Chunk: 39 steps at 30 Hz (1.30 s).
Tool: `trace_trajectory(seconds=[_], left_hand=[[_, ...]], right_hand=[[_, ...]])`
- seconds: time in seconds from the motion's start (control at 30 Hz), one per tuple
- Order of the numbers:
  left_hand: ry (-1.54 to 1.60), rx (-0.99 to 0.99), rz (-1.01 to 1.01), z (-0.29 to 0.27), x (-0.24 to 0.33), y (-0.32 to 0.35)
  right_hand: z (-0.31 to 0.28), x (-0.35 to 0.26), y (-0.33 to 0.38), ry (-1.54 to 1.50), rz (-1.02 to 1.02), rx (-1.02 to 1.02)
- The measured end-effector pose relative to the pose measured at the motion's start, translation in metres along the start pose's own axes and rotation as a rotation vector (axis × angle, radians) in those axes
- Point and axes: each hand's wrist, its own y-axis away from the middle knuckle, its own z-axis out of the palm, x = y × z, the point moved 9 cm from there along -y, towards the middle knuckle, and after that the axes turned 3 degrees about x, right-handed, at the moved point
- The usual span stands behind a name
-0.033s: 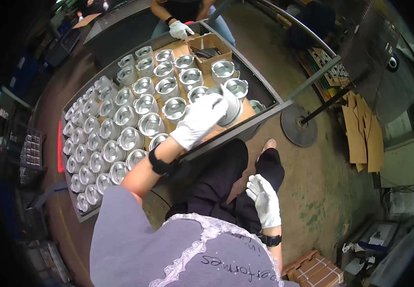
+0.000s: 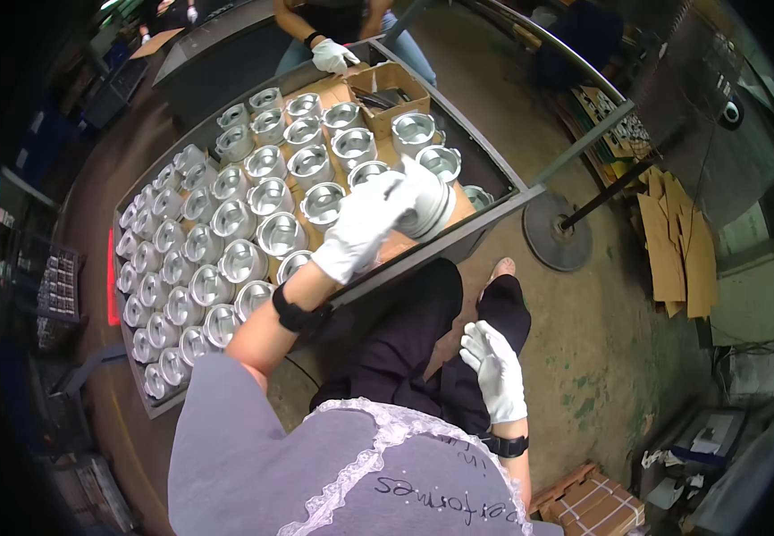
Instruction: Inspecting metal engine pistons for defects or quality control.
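Left hand (image 2: 365, 225) has its fingers curled on a blurry metal piston (image 2: 429, 211) by the surface's (image 2: 478, 225) near edge, toward the right corner; right hand (image 2: 496, 371) is loose, empty. Sloppy grip could ding neighboring pistons (image 2: 439, 163).

Packed with silvery pistons (image 2: 281, 234) across a metal-framed bench (image 2: 483, 220)

Bordered by a grey metal rim (image 2: 450, 114) and lined with brown cardboard (image 2: 465, 207), visible in gaps between the rows and toward the near right edge. Carries dozens of round, hollow pistons, standing in rough slanting rows with open ends up — crowded close on the left, spaced more loosely toward the right. Also bears an open cardboard box (image 2: 402, 116) near the far right corner, just beside some of the pistons. Shows a dark strip (image 2: 473, 147) along the right side, between cardboard and rim — with one more piston (image 2: 478, 196) near the corner, partly hidden.
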Motion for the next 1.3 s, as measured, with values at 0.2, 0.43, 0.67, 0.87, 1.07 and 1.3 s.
trace_trajectory(seconds=[0.2, 0.43, 0.67, 0.87, 1.07, 1.3], left_hand=[[1.049, 0.189, -0.804, 0.044, -0.034, 0.052], [1.325, -0.445, -1.012, 0.159, -0.037, 0.105], [0.443, -0.706, 0.017, 0.192, -0.035, 0.107], [1.175, -0.517, -0.947, 0.211, -0.041, 0.122], [1.232, -0.472, -0.837, 0.193, -0.013, 0.093], [0.359, -0.625, -0.139, 0.162, 0.02, 0.08]], right_hand=[[0.061, -0.055, 0.003, 0.203, -0.152, -0.025], [0.053, -0.076, 0.017, 0.571, -0.415, 0.189], [0.022, -0.072, 0.024, 0.592, -0.393, 0.342], [0.006, -0.06, 0.021, 0.579, -0.506, 0.238], [0.03, -0.008, 0.011, -0.182, 0.076, -0.014], [0.044, 0.006, 0.004, -0.582, 0.045, -0.241]])
